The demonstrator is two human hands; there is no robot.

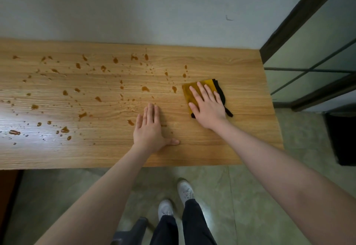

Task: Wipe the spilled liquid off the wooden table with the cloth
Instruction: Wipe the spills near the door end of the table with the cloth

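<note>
A folded yellow cloth with black trim [209, 83] lies on the right part of the wooden table [240, 82]. My right hand [207, 106] rests flat on top of it, fingers spread. My left hand [149, 129] lies flat and open on the bare wood nearer the front edge, left of the cloth. Brown spilled liquid [82, 115] is scattered in drops and small puddles over the left and middle of the table, and the nearest drops [174, 89] sit just left of the cloth.
A pale wall runs along the table's far edge. A dark-framed glass door [312, 67] stands at the right end, with a black bin [342, 138] on the floor below it. My legs and white shoes [185, 190] stand at the front edge.
</note>
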